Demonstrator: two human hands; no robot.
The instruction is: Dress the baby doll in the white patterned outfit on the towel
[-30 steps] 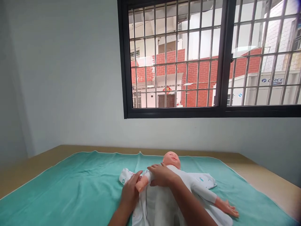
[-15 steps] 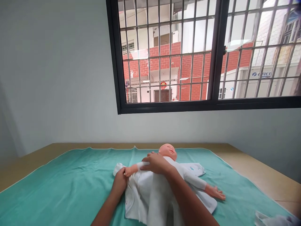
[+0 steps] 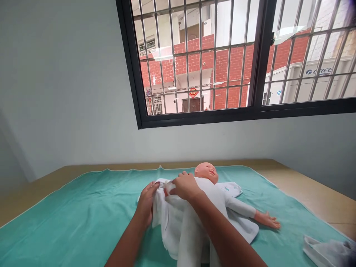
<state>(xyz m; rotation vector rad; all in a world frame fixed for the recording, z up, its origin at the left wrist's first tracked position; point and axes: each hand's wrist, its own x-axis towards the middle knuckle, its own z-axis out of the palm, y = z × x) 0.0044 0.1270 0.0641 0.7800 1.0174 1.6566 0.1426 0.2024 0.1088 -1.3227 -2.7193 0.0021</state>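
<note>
A baby doll [image 3: 206, 172] lies on its back on a teal blanket [image 3: 69, 215], dressed partly in a white garment [image 3: 180, 226]. My left hand [image 3: 147, 202] grips the garment's loose left edge beside the doll's arm. My right hand [image 3: 185, 186] is closed over the doll's shoulder and upper arm, where that arm is mostly covered by cloth. The doll's other arm [image 3: 264, 218] stretches out to the right in a white sleeve, its bare hand resting on the blanket.
The blanket covers a wooden platform [image 3: 306, 193] set against a pale wall. A barred window [image 3: 222, 59] is above. A small white cloth item [image 3: 325, 252] lies at the right front corner of the blanket.
The doll's near arm, bare and sticking out before, is now tucked under the white cloth. My left hand has moved up along the garment edge. The view has shifted slightly.
</note>
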